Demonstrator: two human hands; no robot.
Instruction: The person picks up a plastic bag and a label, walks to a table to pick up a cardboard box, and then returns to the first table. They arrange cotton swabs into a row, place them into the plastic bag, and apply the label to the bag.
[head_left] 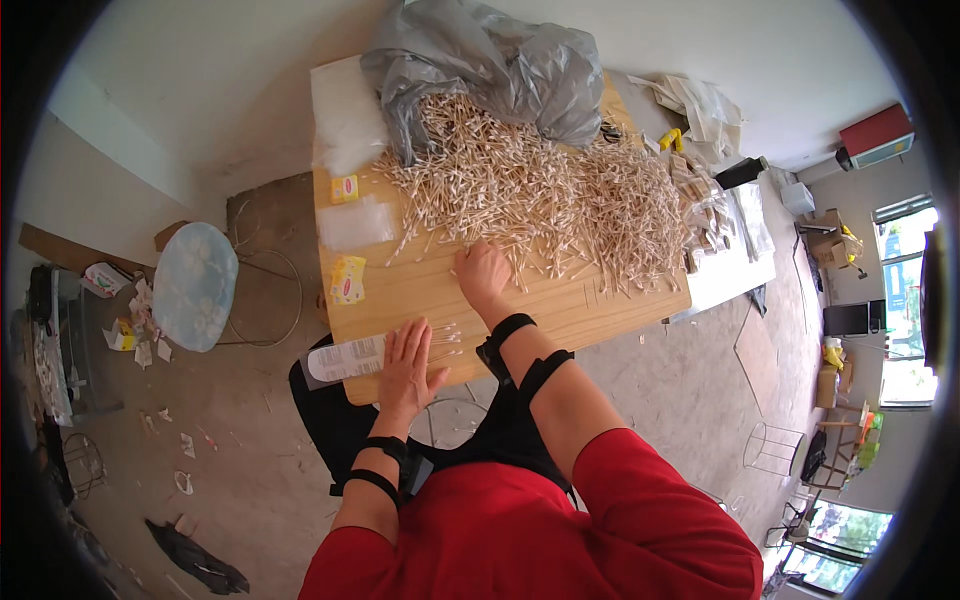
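My left hand (405, 368) lies flat with outstretched fingers at the near left of the wooden table (540, 332). Beneath it are a white-and-grey printed sleeve (345, 360) and a few cotton swabs (447, 340), whose tips stick out to the right of the fingers. At the near edge of a large loose heap of cotton swabs (560, 195), my right hand (483, 272) is closed, its fingers curled down. Whatever those fingers hold, if anything, is hidden. Several stray swabs lie on the wood around the right hand.
A grey plastic bag (490, 60) covers the heap's far side. Along the left edge lie clear plastic bags (357, 226) and yellow cards (348, 280). A blue-topped stool (195, 287) stands to the left. Packed bundles (705, 205) sit on the right-hand surface.
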